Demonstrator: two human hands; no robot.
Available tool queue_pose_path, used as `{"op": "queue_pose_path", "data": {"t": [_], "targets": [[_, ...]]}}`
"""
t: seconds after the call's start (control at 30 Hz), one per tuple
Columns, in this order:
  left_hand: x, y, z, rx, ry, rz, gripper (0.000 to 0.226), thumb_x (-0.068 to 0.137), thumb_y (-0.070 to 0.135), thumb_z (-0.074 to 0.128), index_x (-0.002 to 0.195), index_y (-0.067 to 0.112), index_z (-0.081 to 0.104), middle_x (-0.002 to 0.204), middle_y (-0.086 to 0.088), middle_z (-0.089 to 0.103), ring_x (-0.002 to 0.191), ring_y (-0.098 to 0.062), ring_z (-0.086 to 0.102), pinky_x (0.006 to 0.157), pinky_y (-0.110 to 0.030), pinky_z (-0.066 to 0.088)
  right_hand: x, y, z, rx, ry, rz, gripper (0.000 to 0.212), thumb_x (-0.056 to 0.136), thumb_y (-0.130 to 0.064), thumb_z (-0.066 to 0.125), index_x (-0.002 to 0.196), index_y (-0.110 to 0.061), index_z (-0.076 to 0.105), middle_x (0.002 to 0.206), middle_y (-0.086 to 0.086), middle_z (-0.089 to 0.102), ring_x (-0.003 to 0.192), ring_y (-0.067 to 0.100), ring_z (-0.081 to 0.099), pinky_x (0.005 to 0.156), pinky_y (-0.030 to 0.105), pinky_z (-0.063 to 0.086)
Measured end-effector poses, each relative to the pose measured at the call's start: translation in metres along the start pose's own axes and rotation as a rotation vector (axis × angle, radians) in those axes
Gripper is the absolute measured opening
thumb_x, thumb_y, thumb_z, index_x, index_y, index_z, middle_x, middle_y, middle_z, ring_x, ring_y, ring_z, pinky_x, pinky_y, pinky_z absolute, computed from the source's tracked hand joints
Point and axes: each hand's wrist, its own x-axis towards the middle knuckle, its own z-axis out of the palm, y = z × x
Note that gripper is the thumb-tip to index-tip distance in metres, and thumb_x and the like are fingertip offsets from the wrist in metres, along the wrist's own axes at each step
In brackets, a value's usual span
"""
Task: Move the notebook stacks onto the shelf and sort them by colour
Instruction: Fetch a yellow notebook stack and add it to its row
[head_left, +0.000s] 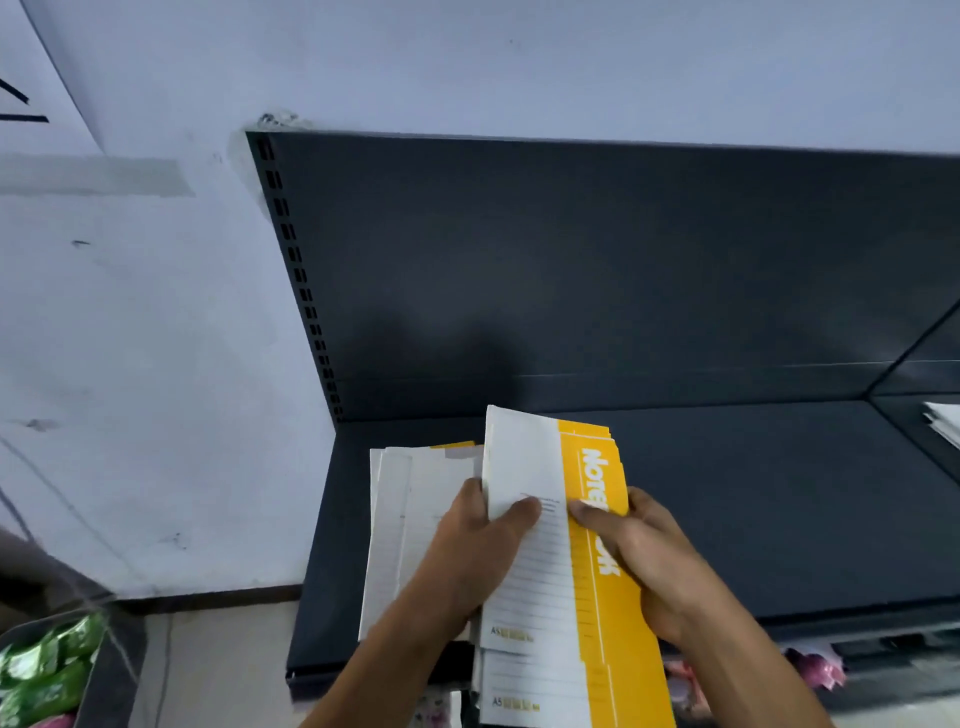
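Both my hands hold a stack of yellow-and-white notebooks (561, 597) over the front left part of the dark shelf (779, 509). My left hand (478, 551) grips the stack's white left edge, thumb on the top cover. My right hand (644, 556) grips the yellow right side, thumb across the printed word. Left of it, a second pile of notebooks (400, 519) lies on the shelf, mostly white, partly under my left hand. The held stack's lower notebooks stick out past the shelf's front edge.
More white papers or notebooks (943, 421) lie on the adjoining shelf at the far right. A bin with green packets (47, 670) stands at the lower left. The shelf's dark back panel (571, 260) rises behind, against a white wall.
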Motion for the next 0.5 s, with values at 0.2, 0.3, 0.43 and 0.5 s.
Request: {"op": "queue_pose_path", "data": {"t": [0.2,0.3,0.43,0.5], "targets": [[0.007,0.018,0.054,-0.085,-0.121,0.001,0.033,0.091,0.036,0.069,0.118,0.017,0.067,0.103,0.002,0.079,0.091,-0.017,0.077,0.086,-0.043,0.062,-0.029,-0.014,-0.063,0.026,0.037,-0.036,0.032,0.093,-0.017,0.074,0.122,-0.014,0.062,0.106,0.010,0.081,0.095,0.032,0.079,0.084,0.049,0.062],[0.005,0.034,0.092,-0.080,-0.149,0.030,0.025,0.092,0.031,0.070,0.113,0.017,0.069,0.099,0.003,0.079,0.087,-0.015,0.077,0.081,-0.038,0.063,-0.045,-0.011,-0.102,0.080,0.057,-0.081,0.033,0.094,-0.011,0.071,0.125,-0.016,0.063,0.111,0.010,0.080,0.099,0.033,0.078,0.086,0.051,0.061],[-0.001,0.054,0.162,-0.034,-0.261,0.044,0.029,0.092,0.036,0.070,0.114,0.017,0.068,0.100,0.002,0.079,0.090,-0.018,0.077,0.088,-0.045,0.062,-0.059,-0.004,-0.167,0.171,0.186,-0.115,0.037,0.092,-0.008,0.074,0.127,-0.015,0.062,0.108,0.011,0.081,0.094,0.035,0.079,0.082,0.051,0.062],[-0.008,0.064,0.205,-0.015,-0.328,0.040,0.031,0.093,0.037,0.068,0.116,0.017,0.068,0.103,-0.001,0.079,0.093,-0.022,0.077,0.091,-0.049,0.060,-0.068,0.000,-0.209,0.211,0.228,-0.124,0.038,0.092,-0.007,0.073,0.127,-0.016,0.062,0.106,0.011,0.081,0.092,0.034,0.079,0.076,0.047,0.062]]}}
